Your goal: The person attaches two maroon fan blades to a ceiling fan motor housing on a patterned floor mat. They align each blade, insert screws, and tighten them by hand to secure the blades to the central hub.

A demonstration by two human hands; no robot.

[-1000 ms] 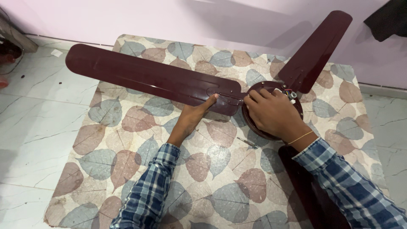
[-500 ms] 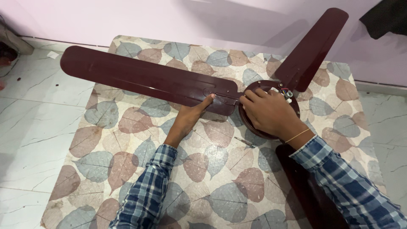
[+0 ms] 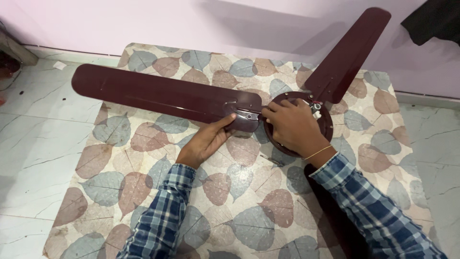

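A dark maroon three-bladed metal ceiling fan (image 3: pixel 201 98) lies flat at the frame's centre on a leaf-patterned table (image 3: pixel 143 192). The left hand (image 3: pixel 206 141) clamps its fingers on the long blade's root, steadying it, while the right hand (image 3: pixel 292 127) covers the round hub (fingers curled, seemingly working a fastener).

One head cam, looks steeply down and fwd, close in. Leaf-print table (image 3: pixel 143 192) fills most of frame; floor at left edge, pink wall (image 3: pixel 191 19) across top. No 2nd view, so no overlap.
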